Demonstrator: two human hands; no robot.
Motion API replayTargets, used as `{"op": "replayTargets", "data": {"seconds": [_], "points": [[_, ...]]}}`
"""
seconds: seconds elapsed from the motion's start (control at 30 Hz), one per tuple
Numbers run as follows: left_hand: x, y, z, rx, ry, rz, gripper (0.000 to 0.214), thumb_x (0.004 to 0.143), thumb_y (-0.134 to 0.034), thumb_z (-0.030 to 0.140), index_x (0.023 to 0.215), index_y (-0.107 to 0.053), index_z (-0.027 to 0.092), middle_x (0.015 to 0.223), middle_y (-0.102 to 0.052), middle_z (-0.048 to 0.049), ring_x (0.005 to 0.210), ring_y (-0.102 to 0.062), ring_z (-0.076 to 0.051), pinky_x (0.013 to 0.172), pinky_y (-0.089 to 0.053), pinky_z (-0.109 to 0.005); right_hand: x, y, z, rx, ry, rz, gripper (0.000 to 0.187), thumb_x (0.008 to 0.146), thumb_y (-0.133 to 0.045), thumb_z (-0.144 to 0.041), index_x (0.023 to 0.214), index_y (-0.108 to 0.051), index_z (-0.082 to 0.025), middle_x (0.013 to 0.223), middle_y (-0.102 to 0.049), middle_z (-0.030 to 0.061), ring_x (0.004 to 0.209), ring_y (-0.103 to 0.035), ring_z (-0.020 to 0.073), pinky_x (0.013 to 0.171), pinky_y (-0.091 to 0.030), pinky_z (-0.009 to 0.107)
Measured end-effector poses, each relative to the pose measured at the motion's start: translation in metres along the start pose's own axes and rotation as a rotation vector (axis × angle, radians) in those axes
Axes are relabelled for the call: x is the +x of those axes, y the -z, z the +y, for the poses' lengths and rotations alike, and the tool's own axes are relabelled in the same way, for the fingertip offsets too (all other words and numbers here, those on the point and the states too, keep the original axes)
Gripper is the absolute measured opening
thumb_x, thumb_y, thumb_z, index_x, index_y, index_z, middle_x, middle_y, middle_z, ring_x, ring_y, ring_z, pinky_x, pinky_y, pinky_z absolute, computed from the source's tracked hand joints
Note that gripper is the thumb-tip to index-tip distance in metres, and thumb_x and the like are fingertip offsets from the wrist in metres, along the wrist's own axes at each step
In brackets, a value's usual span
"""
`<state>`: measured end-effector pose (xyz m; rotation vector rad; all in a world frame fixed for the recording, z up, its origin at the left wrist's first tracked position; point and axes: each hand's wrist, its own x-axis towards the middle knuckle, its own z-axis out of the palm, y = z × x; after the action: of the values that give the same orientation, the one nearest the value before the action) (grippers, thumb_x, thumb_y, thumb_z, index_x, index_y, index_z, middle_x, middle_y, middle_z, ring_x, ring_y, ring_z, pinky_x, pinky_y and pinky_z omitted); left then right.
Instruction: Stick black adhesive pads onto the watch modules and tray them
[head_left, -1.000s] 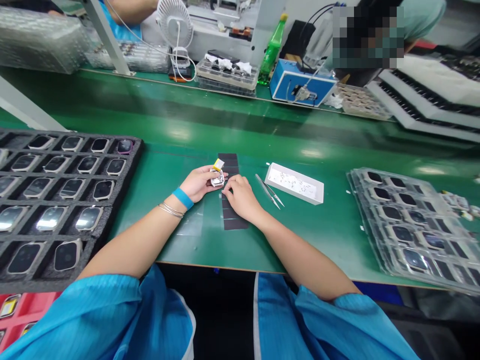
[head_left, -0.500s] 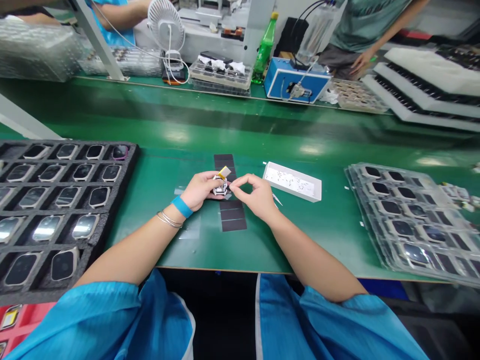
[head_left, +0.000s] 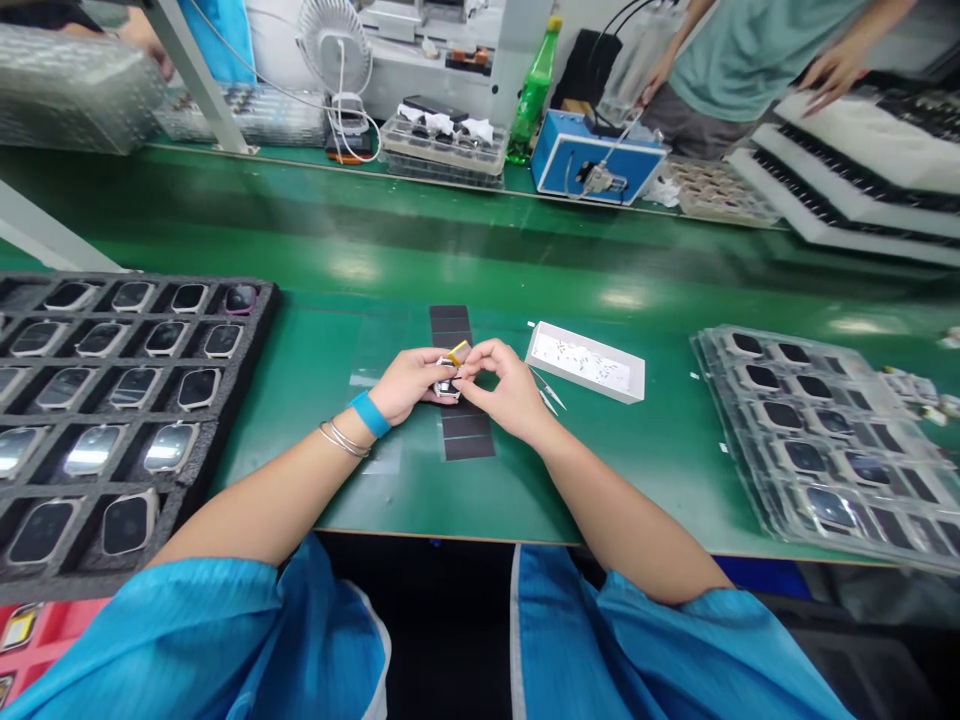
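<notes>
The watch case (head_left: 448,383) sits at table centre, pinched in the left hand (head_left: 409,384); the right hand (head_left: 506,388) closes thumb and forefinger on its yellow tab (head_left: 459,351). It looks light, rigid and fragile: grip by the edges. Tweezers (head_left: 550,393) lie at 3 o'clock, beside a white tray (head_left: 586,362). No legible writing.

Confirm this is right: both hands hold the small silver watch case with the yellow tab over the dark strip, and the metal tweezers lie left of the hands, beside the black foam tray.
Not quite. In the head view the metal tweezers lie right of the hands, beside the shallow white tray. The rest stands: left hand and right hand hold the small silver watch case over the dark strip.
</notes>
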<state>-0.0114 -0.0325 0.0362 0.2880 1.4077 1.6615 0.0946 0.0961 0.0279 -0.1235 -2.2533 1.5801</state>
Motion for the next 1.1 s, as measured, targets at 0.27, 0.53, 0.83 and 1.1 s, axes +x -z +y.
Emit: {"op": "replayTargets", "data": {"seconds": [0.27,0.53,0.83,1.1], "points": [[0.0002,0.0,-0.001,0.024,0.0,0.0,0.028,0.063,-0.077,0.017,0.091,-0.072,0.012,0.076,-0.07,-0.0043,0.06,-0.063,-0.011,0.055,-0.057,-0.024,-0.0009,-0.0039,-0.0028,-0.065,0.021,0.009,0.021,0.077,-0.064,-0.025,0.087,-0.045,-0.022,0.082,-0.064,-0.0003,0.075,-0.064,0.0158,0.075,-0.051,0.032],[0.0013,0.0016,-0.0022,0.011,-0.018,-0.018,0.026,0.064,-0.078,0.018,0.089,-0.072,0.012,0.075,-0.069,-0.0042,0.06,-0.062,-0.011,0.055,-0.057,-0.024,-0.0016,-0.0061,-0.0018,-0.105,0.069,0.071,0.022,0.077,-0.065,-0.028,0.086,-0.046,-0.023,0.083,-0.065,0.0008,0.076,-0.064,0.0163,0.076,-0.053,0.033],[0.0014,0.0013,-0.0023,0.007,-0.014,-0.018,0.027,0.062,-0.079,0.019,0.087,-0.072,0.012,0.075,-0.069,-0.0039,0.059,-0.062,-0.011,0.055,-0.057,-0.025,-0.0016,-0.006,-0.0006,-0.076,0.077,0.063,0.02,0.077,-0.065,-0.024,0.086,-0.047,-0.022,0.082,-0.064,-0.0001,0.075,-0.064,0.015,0.074,-0.052,0.031],[0.0011,0.0005,-0.0033,-0.005,-0.014,-0.018,0.022,0.064,-0.076,0.016,0.086,-0.071,0.013,0.073,-0.069,-0.0029,0.057,-0.062,-0.011,0.055,-0.056,-0.024,-0.0037,-0.0078,-0.0027,-0.188,0.107,0.064,0.015,0.078,-0.063,-0.02,0.087,-0.051,-0.023,0.085,-0.066,0.0004,0.077,-0.065,0.0162,0.077,-0.053,0.032]]}}
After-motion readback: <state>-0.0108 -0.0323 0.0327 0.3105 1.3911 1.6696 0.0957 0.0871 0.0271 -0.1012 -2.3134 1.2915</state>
